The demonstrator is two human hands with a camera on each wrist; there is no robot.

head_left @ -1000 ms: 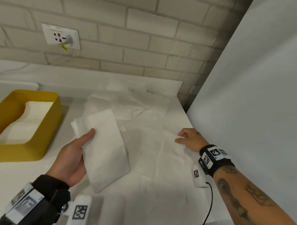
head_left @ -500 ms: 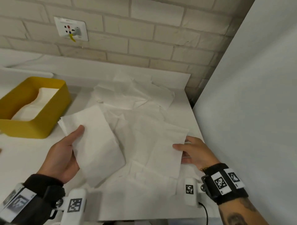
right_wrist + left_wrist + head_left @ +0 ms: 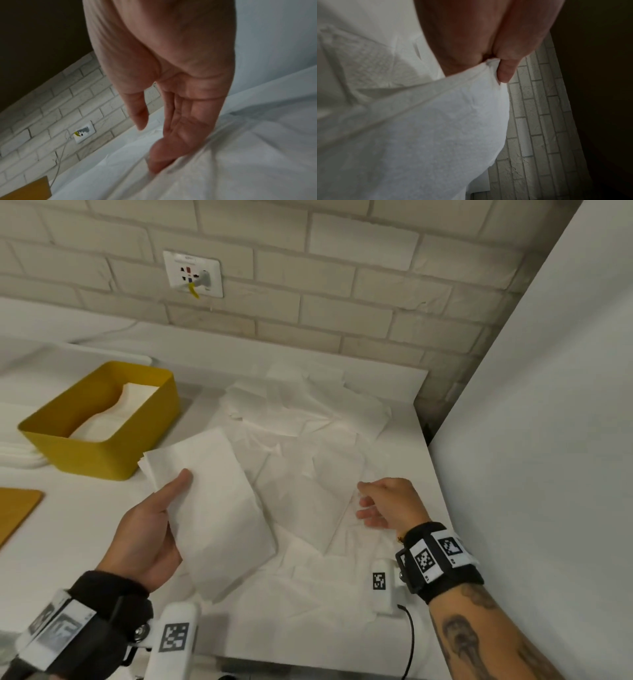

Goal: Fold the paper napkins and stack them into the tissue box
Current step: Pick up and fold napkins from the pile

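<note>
A white counter (image 3: 68, 529) runs back to a wall of pale painted brick (image 3: 342, 278), where one socket plate (image 3: 193, 273) sits with a plug in it; a plain white panel (image 3: 548, 440) closes the right side, meeting the counter's right edge and leaving a dark gap in the far right corner. One yellow tissue box (image 3: 102, 453) stands on the left, open on top, with a stack of folded white napkins (image 3: 116, 414) inside it. A flat yellow-brown board (image 3: 17, 511) lies near the left edge, just nearer than the box and apart from it. Loose paper napkins (image 3: 308, 419) overlap across the middle and right of the counter, too many and too tangled to count, reaching nearly to the right edge and the near edge. The left hand (image 3: 147, 539) grasps one folded napkin (image 3: 215, 508), thumb on top and fingers beneath, held above the pile just right of the box; the left wrist view shows the thumb (image 3: 506, 70) pressed into its edge. The right hand (image 3: 387, 503) is over the right part of the pile, fingers loosely extended and touching a sheet (image 3: 308, 491); the right wrist view shows the fingertips (image 3: 159, 162) on the paper without closing round it. Bare counter lies open between the box, the board and the near edge on the left.
</note>
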